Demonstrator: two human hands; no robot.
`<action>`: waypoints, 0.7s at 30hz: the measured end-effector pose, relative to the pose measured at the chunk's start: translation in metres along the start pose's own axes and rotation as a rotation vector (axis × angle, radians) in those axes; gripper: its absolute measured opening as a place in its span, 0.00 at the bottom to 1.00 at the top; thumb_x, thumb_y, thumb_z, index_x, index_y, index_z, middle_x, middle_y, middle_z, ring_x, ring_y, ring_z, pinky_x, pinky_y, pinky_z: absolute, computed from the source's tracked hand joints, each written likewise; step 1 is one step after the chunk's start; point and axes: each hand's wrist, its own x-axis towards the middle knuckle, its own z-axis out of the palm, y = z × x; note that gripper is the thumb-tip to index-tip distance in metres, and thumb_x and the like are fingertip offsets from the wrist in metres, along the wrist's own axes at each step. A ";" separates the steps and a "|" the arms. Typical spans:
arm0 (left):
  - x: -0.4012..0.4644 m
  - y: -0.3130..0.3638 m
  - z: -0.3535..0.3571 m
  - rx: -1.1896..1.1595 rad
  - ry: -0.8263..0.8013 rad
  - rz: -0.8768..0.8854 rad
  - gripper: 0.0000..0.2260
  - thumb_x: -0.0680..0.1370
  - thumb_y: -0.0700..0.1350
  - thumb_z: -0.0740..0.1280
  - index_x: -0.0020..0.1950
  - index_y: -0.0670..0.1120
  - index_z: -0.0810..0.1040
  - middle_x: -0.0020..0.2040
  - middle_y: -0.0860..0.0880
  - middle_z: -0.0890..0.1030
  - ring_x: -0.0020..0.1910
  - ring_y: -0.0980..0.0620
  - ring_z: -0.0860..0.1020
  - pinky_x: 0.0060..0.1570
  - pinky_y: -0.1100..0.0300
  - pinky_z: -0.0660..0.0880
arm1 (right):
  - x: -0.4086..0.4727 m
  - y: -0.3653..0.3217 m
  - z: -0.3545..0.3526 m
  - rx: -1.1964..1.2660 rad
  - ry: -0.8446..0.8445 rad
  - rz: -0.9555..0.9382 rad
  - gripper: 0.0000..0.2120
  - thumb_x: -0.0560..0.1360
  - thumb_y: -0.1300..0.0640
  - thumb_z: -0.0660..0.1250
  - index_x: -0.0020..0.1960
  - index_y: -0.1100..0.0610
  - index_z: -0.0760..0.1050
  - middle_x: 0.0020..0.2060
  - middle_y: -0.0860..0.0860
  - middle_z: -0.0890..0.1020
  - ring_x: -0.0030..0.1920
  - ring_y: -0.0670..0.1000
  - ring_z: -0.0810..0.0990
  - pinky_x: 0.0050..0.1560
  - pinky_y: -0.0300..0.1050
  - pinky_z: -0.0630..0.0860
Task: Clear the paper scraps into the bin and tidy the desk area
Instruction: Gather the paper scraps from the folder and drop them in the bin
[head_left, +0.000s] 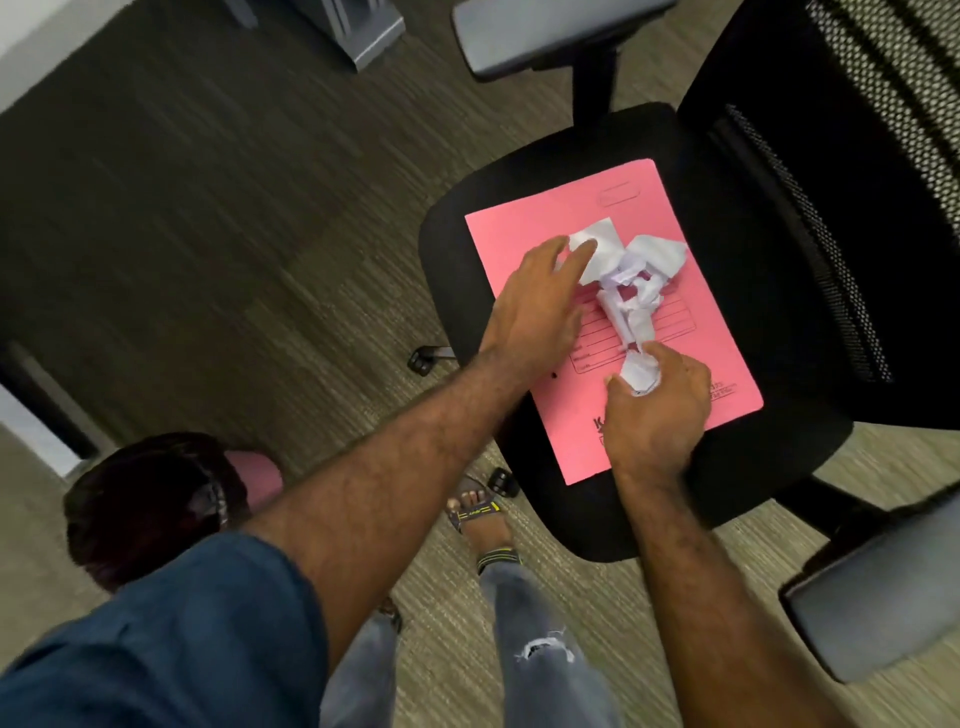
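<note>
My right hand (657, 410) has its fingers (618, 382) closed around a crumpled paper scrap (641, 371) at the near end of a heap of white paper scraps (631, 280). The heap lies on a pink folder (535, 228) on the black seat of an office chair (727, 234). My left hand (535, 306) lies flat, fingers spread apart, fingertips touching the heap's far-left piece. A dark bin (140, 499) stands on the carpet (208, 208) by my left arm.

Pink folder (675, 332) lies flat on black chair seat (467, 270). White paper scraps (631, 283) piled on folder. Left hand (540, 306) flat, touching scraps; right hand (657, 410) pinches a crumpled scrap (640, 373).
</note>
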 end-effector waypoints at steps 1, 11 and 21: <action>0.002 0.000 0.002 0.021 0.002 0.010 0.29 0.77 0.42 0.72 0.77 0.45 0.70 0.74 0.40 0.72 0.73 0.40 0.72 0.69 0.46 0.74 | 0.001 0.001 0.000 0.014 0.010 -0.013 0.23 0.72 0.61 0.79 0.66 0.55 0.80 0.62 0.55 0.78 0.61 0.57 0.79 0.63 0.53 0.79; 0.007 0.004 0.004 0.104 0.068 0.016 0.11 0.81 0.41 0.68 0.62 0.42 0.80 0.58 0.44 0.82 0.57 0.44 0.79 0.49 0.48 0.81 | -0.001 0.004 -0.005 0.017 0.066 0.064 0.08 0.78 0.64 0.74 0.56 0.61 0.84 0.54 0.55 0.83 0.50 0.45 0.77 0.47 0.14 0.64; -0.003 0.002 -0.008 -0.034 0.081 -0.065 0.11 0.82 0.40 0.64 0.63 0.42 0.80 0.55 0.44 0.83 0.51 0.44 0.81 0.48 0.48 0.79 | -0.008 0.004 -0.024 0.146 0.125 0.235 0.10 0.77 0.56 0.77 0.58 0.52 0.84 0.46 0.38 0.79 0.48 0.40 0.81 0.48 0.45 0.85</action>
